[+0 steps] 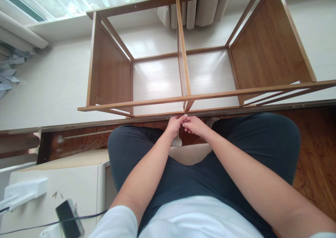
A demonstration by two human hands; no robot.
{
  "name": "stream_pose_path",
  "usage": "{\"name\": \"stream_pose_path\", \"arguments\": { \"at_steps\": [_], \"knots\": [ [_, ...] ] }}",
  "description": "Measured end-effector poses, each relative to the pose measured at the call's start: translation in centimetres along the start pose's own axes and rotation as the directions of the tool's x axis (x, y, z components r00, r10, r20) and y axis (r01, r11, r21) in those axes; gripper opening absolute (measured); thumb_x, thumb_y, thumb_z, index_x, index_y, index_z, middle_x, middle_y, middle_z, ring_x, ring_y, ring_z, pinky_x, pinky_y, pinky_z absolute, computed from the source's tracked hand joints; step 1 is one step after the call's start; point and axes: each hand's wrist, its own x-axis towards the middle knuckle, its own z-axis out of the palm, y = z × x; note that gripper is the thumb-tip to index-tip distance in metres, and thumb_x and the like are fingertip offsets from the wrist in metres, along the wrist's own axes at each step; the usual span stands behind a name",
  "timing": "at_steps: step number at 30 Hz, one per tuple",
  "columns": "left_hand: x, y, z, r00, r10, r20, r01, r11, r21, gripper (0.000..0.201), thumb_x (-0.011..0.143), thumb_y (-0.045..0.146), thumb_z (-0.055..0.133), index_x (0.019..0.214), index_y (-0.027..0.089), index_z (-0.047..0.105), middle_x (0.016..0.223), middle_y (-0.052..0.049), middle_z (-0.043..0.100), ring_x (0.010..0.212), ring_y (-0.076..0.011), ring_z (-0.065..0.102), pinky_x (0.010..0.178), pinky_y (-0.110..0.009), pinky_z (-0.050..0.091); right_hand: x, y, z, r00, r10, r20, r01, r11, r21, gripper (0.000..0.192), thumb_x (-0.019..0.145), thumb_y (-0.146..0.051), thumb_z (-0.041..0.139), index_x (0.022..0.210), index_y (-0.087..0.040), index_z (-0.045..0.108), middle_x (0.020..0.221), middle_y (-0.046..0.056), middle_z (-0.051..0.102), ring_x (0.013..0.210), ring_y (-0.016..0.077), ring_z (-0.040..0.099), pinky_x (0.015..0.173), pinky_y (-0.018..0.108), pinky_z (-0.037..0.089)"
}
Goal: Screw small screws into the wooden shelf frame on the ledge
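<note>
My left hand (175,124) and my right hand (193,125) meet fingertip to fingertip just under the near rail of the wooden shelf frame (183,98), where the middle divider (182,52) joins it. The fingers of both hands are pinched on a small thin metal piece (185,120) (too small to tell what). The frame lies on the pale floor (52,87), its near rail above my knees.

Beyond the fingers (181,120), a pale floor (52,87) carries the wooden shelf frame (183,73) lying on its side. Nearer than the fingers and off to their left, a white cabinet top (76,182) bears a power strip (23,192), loose screws (55,195) and a phone (69,218).
</note>
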Motion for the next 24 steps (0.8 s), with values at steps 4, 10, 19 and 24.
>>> {"name": "stream_pose_path", "arguments": {
  "at_steps": [4,10,19,24],
  "knots": [
    [0.08,-0.12,-0.08,1.0,0.008,0.014,-0.007,1.0,-0.018,0.047,0.058,0.053,0.089,0.068,0.014,0.066,0.062,-0.001,0.059,0.053,-0.0104,0.05,0.053,-0.026,0.035,-0.23,-0.46,0.07,1.0,0.028,-0.002,-0.028,0.999,0.044,0.015,0.084,-0.013,0.059,0.07,-0.016,0.057,0.059,0.0,0.064,0.045,0.009,0.053,0.043,0.019,0.04],
    [0.46,-0.51,-0.19,1.0,0.015,0.027,-0.015,1.0,-0.01,0.046,0.06,0.053,0.088,0.068,0.014,0.065,0.059,0.0,0.057,0.051,-0.0095,0.048,0.05,-0.026,0.032,-0.5,-0.83,0.16,0.998,0.067,-0.003,-0.067,0.994,0.083,0.015,0.085,-0.012,0.058,0.071,-0.016,0.057,0.059,0.0,0.064,0.045,0.0086,0.052,0.04,0.018,0.037],
    [0.27,-0.47,-0.15,0.998,0.001,0.06,0.001,1.0,-0.028,0.048,0.061,0.054,0.089,0.07,0.014,0.063,0.06,-0.002,0.061,0.05,-0.0107,0.052,0.05,-0.026,0.037,-0.62,-0.96,0.39,0.997,0.078,-0.007,-0.077,0.992,0.1,0.017,0.086,-0.016,0.06,0.07,-0.017,0.055,0.061,0.001,0.065,0.045,0.0089,0.052,0.04,0.019,0.038],
    [0.29,-0.56,-0.15,0.997,0.006,0.079,-0.002,0.999,-0.046,0.049,0.061,0.054,0.089,0.069,0.014,0.063,0.061,-0.003,0.062,0.051,-0.0115,0.055,0.051,-0.026,0.039,-0.57,-0.76,0.41,0.998,0.064,-0.009,-0.063,0.995,0.077,0.017,0.088,-0.019,0.06,0.071,-0.017,0.055,0.06,0.001,0.064,0.045,0.0093,0.053,0.041,0.019,0.038]
  ]
}}
